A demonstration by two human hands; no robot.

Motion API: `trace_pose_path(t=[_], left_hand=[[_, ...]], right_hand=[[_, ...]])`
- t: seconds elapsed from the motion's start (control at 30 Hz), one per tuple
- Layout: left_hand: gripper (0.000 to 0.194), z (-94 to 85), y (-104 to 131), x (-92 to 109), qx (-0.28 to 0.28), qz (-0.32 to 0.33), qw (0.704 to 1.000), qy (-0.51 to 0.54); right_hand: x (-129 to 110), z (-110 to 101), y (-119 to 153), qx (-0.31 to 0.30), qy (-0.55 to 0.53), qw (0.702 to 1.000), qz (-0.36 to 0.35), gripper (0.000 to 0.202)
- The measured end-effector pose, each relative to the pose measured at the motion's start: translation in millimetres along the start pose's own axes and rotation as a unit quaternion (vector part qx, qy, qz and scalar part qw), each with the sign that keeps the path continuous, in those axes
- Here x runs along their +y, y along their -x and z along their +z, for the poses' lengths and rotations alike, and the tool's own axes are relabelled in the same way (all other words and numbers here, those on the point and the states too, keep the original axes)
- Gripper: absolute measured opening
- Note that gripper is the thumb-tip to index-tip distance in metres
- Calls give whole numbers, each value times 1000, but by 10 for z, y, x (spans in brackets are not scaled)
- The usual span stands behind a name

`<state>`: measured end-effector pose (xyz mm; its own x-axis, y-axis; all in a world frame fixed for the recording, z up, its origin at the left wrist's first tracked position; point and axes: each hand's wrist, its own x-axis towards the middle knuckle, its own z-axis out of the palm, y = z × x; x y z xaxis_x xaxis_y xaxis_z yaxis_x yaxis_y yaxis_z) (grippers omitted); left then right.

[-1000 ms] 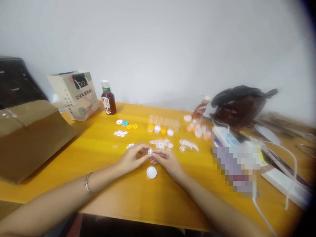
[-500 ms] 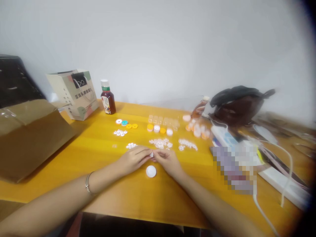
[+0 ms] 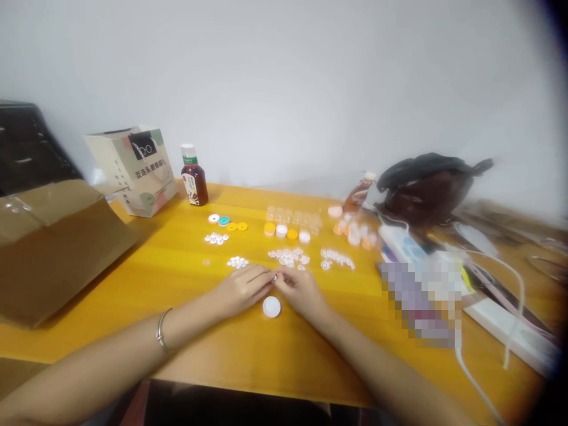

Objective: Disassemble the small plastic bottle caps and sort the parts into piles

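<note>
My left hand point(image 3: 245, 286) and my right hand point(image 3: 302, 290) meet fingertip to fingertip over the table. Between them they pinch a small white piece point(image 3: 275, 277), mostly covered by the fingers. Just below the hands lies a round white cap point(image 3: 271, 307). Beyond the fingers are a cluster of small white discs point(image 3: 238, 262), a heap of white cut-out wheel-like pieces point(image 3: 290, 258) and a row of similar pieces point(image 3: 338, 259). More white discs point(image 3: 216, 238) lie farther left.
Behind these stand clear small cups point(image 3: 288, 216) and orange and white round pieces point(image 3: 281, 231). White, teal and yellow rings point(image 3: 224, 220) lie left of them. A brown bottle point(image 3: 194, 180), paper bag point(image 3: 148, 171) and cardboard box point(image 3: 57, 248) occupy the left; a dark bag point(image 3: 426, 186) and power strip point(image 3: 510, 334) the right.
The fingers of both hands have shifted slightly around the small white piece, which is now more covered. The white cap and the loose pieces stay where they were.
</note>
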<state>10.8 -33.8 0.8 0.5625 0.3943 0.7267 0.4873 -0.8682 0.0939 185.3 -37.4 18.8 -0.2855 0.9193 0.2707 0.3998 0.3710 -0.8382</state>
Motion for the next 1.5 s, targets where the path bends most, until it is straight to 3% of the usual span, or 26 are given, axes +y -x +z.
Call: trace_pose_path(t=[0.13,0.33,0.43,0.63,0.73,0.87,1.0,1.23,1.5], left_hand=[[18,-66,-32,-20,-4,-69,992,105],[20,-49,-11,-74,17,-187,945,268],[21,-41,0,-77,19,-175,948,267],[27,-90,-15,-47,11,-58,988,144],[24,-102,-22,-42,39,-70,989,127],[23,-101,-4,-84,91,-116,981,126],[24,-48,29,-115,71,-192,960,192],[19,22,6,-75,36,-336,908,249],[28,-33,-64,-58,-1,-310,898,311]], right_hand=[[2,-16,-36,-31,-166,982,84,18],[6,-28,-50,-15,-311,938,151,23],[13,-5,-39,-25,-328,933,144,27],[13,42,-5,-45,-328,928,172,23],[19,27,15,-33,-279,949,141,22],[92,-95,-31,64,-146,986,46,21],[249,-276,-179,154,-38,987,21,21],[497,-278,-323,134,127,983,-17,21],[393,-287,-300,151,100,983,-17,18]])
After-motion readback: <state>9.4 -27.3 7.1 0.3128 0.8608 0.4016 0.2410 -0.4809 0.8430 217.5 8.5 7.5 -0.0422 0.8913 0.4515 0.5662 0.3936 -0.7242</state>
